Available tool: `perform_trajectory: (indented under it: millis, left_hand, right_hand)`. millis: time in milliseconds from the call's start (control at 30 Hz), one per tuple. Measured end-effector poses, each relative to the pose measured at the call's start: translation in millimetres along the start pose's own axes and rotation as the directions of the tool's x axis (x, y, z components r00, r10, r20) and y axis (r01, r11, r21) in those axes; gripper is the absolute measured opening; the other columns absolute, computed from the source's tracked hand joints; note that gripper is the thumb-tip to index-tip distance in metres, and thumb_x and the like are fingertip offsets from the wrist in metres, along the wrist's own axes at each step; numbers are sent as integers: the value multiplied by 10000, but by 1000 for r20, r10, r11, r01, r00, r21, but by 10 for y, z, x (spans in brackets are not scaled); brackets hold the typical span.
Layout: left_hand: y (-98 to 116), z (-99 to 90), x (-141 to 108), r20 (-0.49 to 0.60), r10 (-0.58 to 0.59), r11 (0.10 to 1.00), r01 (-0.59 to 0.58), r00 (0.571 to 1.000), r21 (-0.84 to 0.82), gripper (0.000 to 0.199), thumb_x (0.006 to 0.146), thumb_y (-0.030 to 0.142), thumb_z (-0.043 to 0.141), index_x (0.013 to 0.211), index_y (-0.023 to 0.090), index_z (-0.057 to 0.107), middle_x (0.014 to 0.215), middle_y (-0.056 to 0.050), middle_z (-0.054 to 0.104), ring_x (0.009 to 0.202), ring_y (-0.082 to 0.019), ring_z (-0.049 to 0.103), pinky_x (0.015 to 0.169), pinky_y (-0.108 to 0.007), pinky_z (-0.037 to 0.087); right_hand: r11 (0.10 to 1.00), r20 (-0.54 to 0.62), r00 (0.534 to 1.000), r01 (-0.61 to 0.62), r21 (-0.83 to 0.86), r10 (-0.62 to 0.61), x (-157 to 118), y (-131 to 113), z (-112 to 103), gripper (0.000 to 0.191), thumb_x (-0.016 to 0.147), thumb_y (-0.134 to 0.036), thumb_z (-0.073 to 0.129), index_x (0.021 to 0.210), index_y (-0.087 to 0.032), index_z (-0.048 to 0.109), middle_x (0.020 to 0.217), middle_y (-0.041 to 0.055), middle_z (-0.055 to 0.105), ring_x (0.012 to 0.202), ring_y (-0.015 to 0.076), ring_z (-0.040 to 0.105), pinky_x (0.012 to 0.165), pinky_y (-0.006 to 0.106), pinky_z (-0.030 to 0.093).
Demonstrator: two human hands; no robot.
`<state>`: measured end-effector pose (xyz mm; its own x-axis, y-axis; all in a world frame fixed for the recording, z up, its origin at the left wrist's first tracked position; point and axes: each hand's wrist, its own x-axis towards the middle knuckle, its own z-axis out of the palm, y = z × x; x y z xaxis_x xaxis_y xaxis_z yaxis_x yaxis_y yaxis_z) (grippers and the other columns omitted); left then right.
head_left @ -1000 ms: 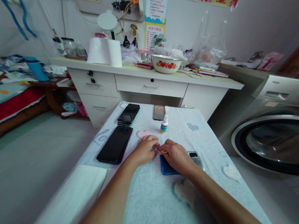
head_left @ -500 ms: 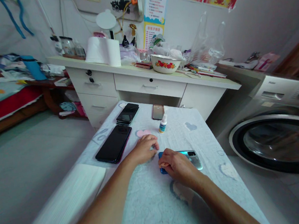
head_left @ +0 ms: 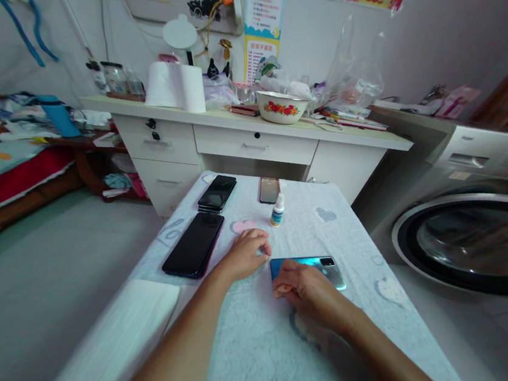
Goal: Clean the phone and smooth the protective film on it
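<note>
A blue-silver phone (head_left: 309,262) lies back side up on the cloth-covered table, its camera block at the right end. My right hand (head_left: 304,285) is closed over the phone's left part, the fingers pinching a small orange-pink cloth (head_left: 283,289) at its lower left edge. Much of the cloth is hidden by the fingers. To the left, my left hand (head_left: 251,253) rests on the table with loosely curved fingers and nothing in them, apart from the phone. Beyond it stands a small white spray bottle (head_left: 277,211) with a blue and yellow label.
A large black phone (head_left: 194,245) lies left of my left hand, with a stack of phones (head_left: 217,193) behind it. Another phone (head_left: 269,190) lies near the far edge. A white desk (head_left: 253,141) bounds the back; a washing machine (head_left: 470,202) stands at right.
My right hand has shifted slightly downward along the phone's left end, uncovering more of its blue upper edge. The left hand stays put.
</note>
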<state>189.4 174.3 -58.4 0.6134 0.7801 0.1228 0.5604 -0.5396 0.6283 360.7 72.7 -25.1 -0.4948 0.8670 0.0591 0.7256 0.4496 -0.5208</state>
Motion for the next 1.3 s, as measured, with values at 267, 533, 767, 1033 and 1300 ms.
perform_trajectory:
  millis: [267, 533, 767, 1033, 1300]
  left_hand:
    - [22, 4, -3, -14, -9, 1000, 10, 1000, 22, 81, 750, 266, 585, 805, 233, 634, 1202, -32, 551, 1227, -222, 425, 1046, -372, 317]
    - [52, -6, -12, 12, -38, 999, 38, 999, 33, 128, 728, 331, 642, 811, 234, 627, 1250, -36, 515, 1232, -237, 421, 1040, -401, 312]
    - [35, -18, -17, 16, -23, 999, 22, 1000, 31, 141, 709, 313, 660, 818, 235, 618, 1232, -33, 521, 1243, -243, 410, 1038, -393, 312]
    - [45, -20, -23, 9, -21, 1000, 20, 1000, 23, 142, 712, 312, 662, 817, 227, 617, 1235, -43, 519, 1238, -244, 412, 1040, -398, 307]
    - [51, -16, -23, 19, -32, 999, 31, 999, 17, 132, 716, 312, 653, 816, 233, 621, 1238, -41, 522, 1251, -239, 398, 1045, -398, 296]
  right_hand:
    - [987, -135, 982, -145, -74, 134, 65, 80, 33, 167, 845, -122, 507, 814, -200, 651, 846, 7, 564, 706, 97, 547, 662, 191, 373]
    - [945, -213, 941, -295, -141, 262, 89, 156, -21, 201, 881, -170, 476, 873, -207, 674, 883, 27, 577, 750, 113, 561, 683, 201, 382]
    - [900, -277, 895, -404, -165, 351, 32, 252, -129, 180, 864, -165, 504, 859, -210, 678, 868, 36, 593, 778, 128, 565, 707, 214, 381]
    - [865, -308, 857, -474, -162, 412, -3, 338, -170, 151, 860, -191, 520, 834, -204, 668, 865, 40, 590, 792, 137, 568, 717, 224, 380]
    - [906, -248, 909, -382, -182, 334, 76, 186, -93, 199, 868, -152, 493, 928, -210, 674, 923, 48, 601, 812, 134, 579, 713, 211, 382]
